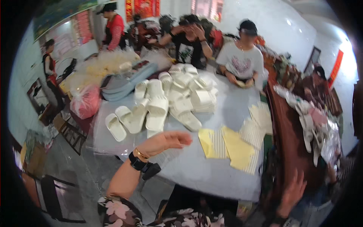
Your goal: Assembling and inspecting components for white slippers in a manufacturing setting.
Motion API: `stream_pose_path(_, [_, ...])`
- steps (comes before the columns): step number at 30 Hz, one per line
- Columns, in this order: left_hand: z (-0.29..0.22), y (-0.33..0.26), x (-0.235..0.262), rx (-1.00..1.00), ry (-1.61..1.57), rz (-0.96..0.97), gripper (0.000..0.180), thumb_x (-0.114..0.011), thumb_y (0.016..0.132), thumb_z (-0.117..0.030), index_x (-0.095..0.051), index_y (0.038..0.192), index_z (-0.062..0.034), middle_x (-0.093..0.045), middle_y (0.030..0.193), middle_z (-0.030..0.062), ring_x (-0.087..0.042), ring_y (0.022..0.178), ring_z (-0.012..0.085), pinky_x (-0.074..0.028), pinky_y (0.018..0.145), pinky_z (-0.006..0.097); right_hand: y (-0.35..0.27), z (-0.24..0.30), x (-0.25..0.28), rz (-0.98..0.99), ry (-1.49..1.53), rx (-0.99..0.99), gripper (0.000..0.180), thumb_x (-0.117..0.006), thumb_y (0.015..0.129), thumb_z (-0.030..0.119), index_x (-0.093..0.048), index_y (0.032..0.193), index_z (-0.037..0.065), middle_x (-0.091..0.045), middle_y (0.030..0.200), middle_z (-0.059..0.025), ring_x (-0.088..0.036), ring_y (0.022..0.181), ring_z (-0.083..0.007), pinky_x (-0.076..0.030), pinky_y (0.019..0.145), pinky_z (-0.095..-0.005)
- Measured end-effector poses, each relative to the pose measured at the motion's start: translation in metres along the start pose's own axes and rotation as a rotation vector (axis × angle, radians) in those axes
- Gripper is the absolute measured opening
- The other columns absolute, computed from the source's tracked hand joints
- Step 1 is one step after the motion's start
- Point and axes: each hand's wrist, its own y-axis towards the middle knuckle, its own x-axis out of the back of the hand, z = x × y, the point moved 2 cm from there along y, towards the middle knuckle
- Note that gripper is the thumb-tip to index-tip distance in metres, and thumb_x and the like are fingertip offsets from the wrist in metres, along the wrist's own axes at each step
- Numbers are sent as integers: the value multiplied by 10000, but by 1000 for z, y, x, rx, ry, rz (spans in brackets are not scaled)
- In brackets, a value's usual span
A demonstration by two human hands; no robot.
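My left hand (163, 143) hovers over the near edge of the grey table (181, 166), its fingers stretched out with nothing in them. Just beyond it lies a heap of cream slide slippers (157, 109), some in pairs and some stacked. Off the table's right side, my right hand (292, 195) is raised with its fingers apart, also holding nothing. Between the two hands, flat yellow pieces with white striped parts (238, 151) lie spread on the table. More pale ribbed pieces (261, 117) overlap behind them.
Blue-grey bulky items (128, 81) and a clear bag of pink things (86, 101) stand at the table's left. A brown bench (289, 151) with white straps runs along the right. Several people are around; one in a white shirt (242, 60) handles a small piece at the far edge.
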Motion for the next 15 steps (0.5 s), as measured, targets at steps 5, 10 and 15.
stream_pose_path(5, [50,5,-64,-114,-803,-49,544,-530,975,-305,-389,1413,-14,-569,1298,187,-529,1239,303,-406,1054,463,10,-138,-89,200,186,-518,605,-384,996,523,-375,1412,84,-391,1454,-239,-646,915,-293,-542,565,-311])
stream_pose_path(10, [94,-24,-80,2,-957,-96,448,-533,983,-239,-459,1355,-1,-606,1244,160,-597,1141,268,-477,991,397,7,-145,-115,156,88,-505,586,-396,993,527,-395,1395,101,-446,1413,-226,-661,843,-246,-517,511,-241])
stream_pose_path(15, [116,-30,-82,136,-878,-181,383,-500,996,-225,-501,1311,-8,-630,1198,146,-614,1100,252,-485,969,393,-2,-130,-70,-39,61,-463,494,-421,1006,471,-478,1313,89,-492,1367,-217,-668,879,-260,-546,532,-261])
